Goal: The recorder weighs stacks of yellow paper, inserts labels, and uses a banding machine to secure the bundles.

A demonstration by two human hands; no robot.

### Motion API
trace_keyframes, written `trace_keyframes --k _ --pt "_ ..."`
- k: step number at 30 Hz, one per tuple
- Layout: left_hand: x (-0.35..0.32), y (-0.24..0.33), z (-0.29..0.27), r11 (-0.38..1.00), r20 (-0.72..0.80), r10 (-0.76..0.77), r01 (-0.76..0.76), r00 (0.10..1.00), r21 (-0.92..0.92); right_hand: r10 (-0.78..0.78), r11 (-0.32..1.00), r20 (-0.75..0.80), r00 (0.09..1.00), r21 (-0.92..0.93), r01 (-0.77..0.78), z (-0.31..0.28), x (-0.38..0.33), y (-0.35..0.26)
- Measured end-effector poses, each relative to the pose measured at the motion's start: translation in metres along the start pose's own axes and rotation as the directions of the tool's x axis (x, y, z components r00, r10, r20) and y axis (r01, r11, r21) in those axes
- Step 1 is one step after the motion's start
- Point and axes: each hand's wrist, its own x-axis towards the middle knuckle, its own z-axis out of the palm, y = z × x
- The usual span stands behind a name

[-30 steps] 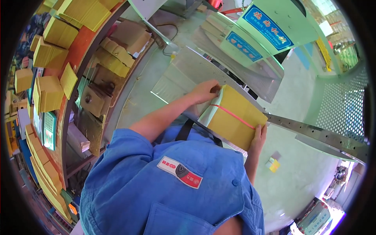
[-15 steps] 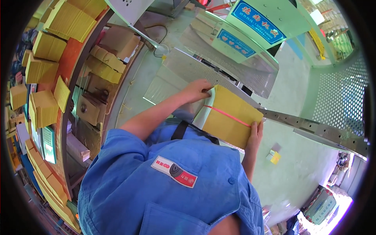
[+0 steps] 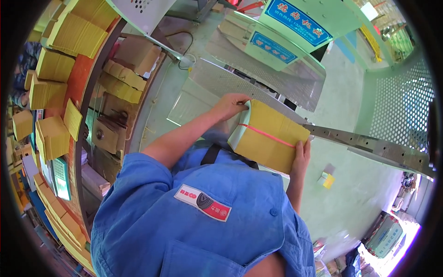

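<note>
A bundle of flat yellow-brown cardboard [image 3: 270,131] lies in front of my chest, with a pink strap [image 3: 267,135] running across its top. Its left side shows a pale, curved edge. My left hand [image 3: 234,106] is closed at the bundle's far left corner, fingers curled over the edge. At the right edge, near the end of the strap, my right hand [image 3: 301,157] grips the side with the thumb on top. The fingers beneath the bundle are hidden. Just beyond it is a metal machine table [image 3: 217,76] with a slotted rail.
A pale green machine head [image 3: 295,27] with blue labels rises beyond the table. A perforated metal bar [image 3: 369,141] extends right, towards a mesh guard [image 3: 401,101]. At left, a red-topped bench [image 3: 83,76] carries several cardboard stacks [image 3: 53,94]. A small yellow-and-white scrap [image 3: 326,180] lies on the floor.
Both hands keep their hold on the cardboard bundle, which stays almost in place. The surroundings have shifted slightly as my view turned a little.
</note>
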Motion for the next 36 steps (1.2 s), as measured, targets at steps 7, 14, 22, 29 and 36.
trace_keyframes --k 7,14,22,29,36 --pt "-0.009 -0.012 0.025 0.995 -0.452 0.068 -0.025 0.889 0.099 -0.009 1.0 0.065 0.998 0.03 0.007 -0.015 0.005 0.009" --pt "-0.042 -0.033 0.035 0.832 -0.255 -0.417 0.254 0.873 -0.493 0.133 0.862 0.034 0.991 0.489 -0.133 -0.064 0.015 0.045" --pt "-0.047 -0.036 0.041 0.698 -0.124 -0.619 0.47 0.776 -0.541 0.154 0.977 -0.18 0.972 -0.12 -0.177 0.011 -0.013 0.11" --pt "-0.055 0.054 0.152 0.75 0.019 -0.595 0.563 0.804 -0.347 0.334 0.761 -0.305 0.892 0.645 -0.064 -0.08 -0.125 0.093" --pt "-0.05 0.153 0.359 0.792 0.622 -0.208 0.503 0.755 -0.346 0.397 0.779 -0.614 0.682 0.618 0.103 -0.189 -0.251 0.118"
